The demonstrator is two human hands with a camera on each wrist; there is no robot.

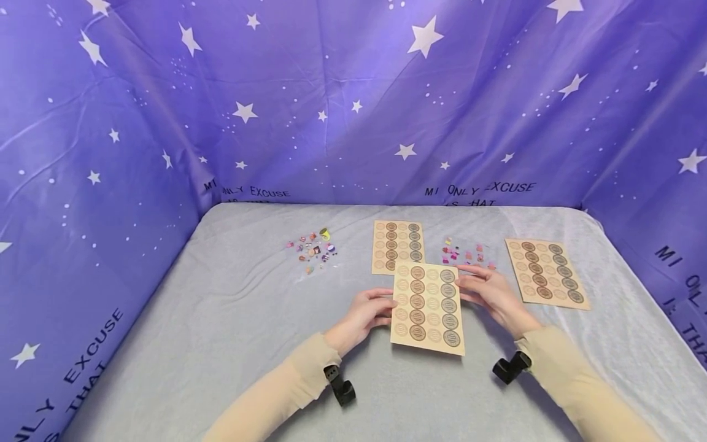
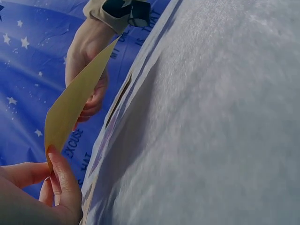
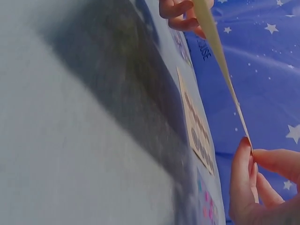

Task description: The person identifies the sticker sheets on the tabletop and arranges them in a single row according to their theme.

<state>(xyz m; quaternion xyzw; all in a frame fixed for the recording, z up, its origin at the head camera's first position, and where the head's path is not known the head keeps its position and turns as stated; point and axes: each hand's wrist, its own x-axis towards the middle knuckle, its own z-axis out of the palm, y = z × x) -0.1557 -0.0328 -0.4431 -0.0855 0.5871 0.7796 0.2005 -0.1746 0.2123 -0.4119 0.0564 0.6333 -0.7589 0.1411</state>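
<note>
A tan sticker sheet (image 1: 426, 307) with columns of round brown and grey labels is held up off the table between both hands. My left hand (image 1: 361, 316) pinches its left edge between thumb and fingers. At the upper right edge, my right hand (image 1: 491, 298) pinches it the same way. In the left wrist view the plain back of the sheet (image 2: 75, 98) shows, tilted above the cloth. The right wrist view catches the sheet (image 3: 225, 70) nearly edge-on, its corner between the right thumb and fingers (image 3: 242, 173).
Behind the held sheet lies a second sticker sheet (image 1: 381, 245), partly covered by it. A third sheet (image 1: 547, 273) lies at the right. Small colourful stickers (image 1: 315, 250) are scattered at the left, and pink ones (image 1: 468, 255) near the right hand. Grey cloth (image 1: 248, 307) covers the table.
</note>
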